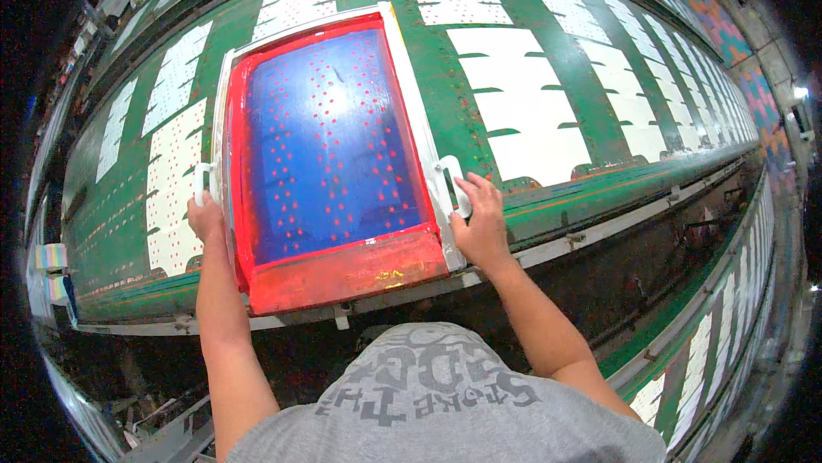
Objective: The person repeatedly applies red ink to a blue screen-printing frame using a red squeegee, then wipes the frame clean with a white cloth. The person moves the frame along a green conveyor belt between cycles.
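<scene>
A screen printing frame [308, 251] lies on the long green table [539, 206], with a blue mesh [300, 163] patterned with red dots and bordered by red ink. My left hand [205, 219] grips the white handle on the frame's left side. My right hand [479, 223] holds the right white handle [449, 179], fingers curled at its outer edge. Just left of the frame is a white cut piece [171, 189] printed with red dots; to the right, unprinted white pieces [514, 112] lie in rows.
A second green table [655, 360] with white pieces runs behind me on the right, across a dark gap. Colourful floor mats [728, 35] lie beyond the far edge at the upper right. Pastel stacked items [53, 257] sit at the table's left end.
</scene>
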The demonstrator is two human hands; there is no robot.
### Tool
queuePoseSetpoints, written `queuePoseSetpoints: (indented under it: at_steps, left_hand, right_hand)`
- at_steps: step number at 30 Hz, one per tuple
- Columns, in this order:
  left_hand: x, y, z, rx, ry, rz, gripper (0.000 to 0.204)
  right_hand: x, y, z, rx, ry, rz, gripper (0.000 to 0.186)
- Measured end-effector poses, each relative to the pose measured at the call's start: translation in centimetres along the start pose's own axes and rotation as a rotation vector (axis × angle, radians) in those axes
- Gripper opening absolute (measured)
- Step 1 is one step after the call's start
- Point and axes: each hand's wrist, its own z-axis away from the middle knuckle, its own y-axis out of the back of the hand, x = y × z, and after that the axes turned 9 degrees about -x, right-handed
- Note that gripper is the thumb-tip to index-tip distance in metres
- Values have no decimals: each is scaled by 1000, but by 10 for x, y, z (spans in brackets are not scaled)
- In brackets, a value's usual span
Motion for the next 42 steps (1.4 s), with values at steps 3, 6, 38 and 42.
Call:
queuePoseSetpoints:
  at_steps: [3, 6, 38, 42]
  left_hand:
    - [-4, 0, -6, 17, -27, 4, 45]
    - [-12, -3, -10, 1, -49, 61, 44]
    - [149, -35, 70, -223, 56, 791, 43]
    - [220, -72, 145, -198, -13, 872, 38]
  right_hand:
    - [16, -4, -15, -65, -149, -271, 62]
    - [20, -6, -25, -173, -289, -542, 60]
    - [110, 145, -84, -104, -286, -206, 43]
    - [189, 188, -88, -110, -388, -265, 40]
